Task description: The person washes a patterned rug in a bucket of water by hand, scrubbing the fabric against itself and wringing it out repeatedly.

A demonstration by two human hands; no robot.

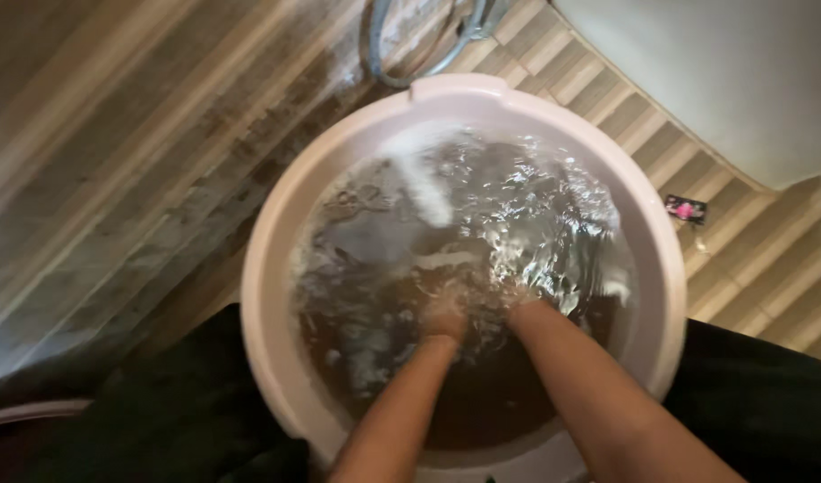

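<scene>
Plunging into churned water, the left hand point(444, 317) and the right hand point(518, 300) sit close together near the middle of the frame, both under the surface of a pale pink plastic basin point(267, 295). Whether the fingers are open, curled or clutching something I cannot tell; foam and glare cover them from the wrists down.

Judging from the ripples, the hands are working something in the water point(482, 215). To do that well, it seems wise to keep both hands low in the basin, move in short strokes toward the centre, and steady the forearms so the water does not slop over the near rim, where dark fabric point(160, 420) lies at the lower left and lower right.

A whitish streak point(424, 183) shows in the upper middle of the water; it may be cloth or only suds, and motion blur leaves that open. The basin's bottom is not visible. A grey hose point(401, 54) loops at the top edge, cut off by the frame. A small dark and pink packet point(686, 209) lies on the ribbed floor point(115, 134) at the right, too small to identify.
</scene>
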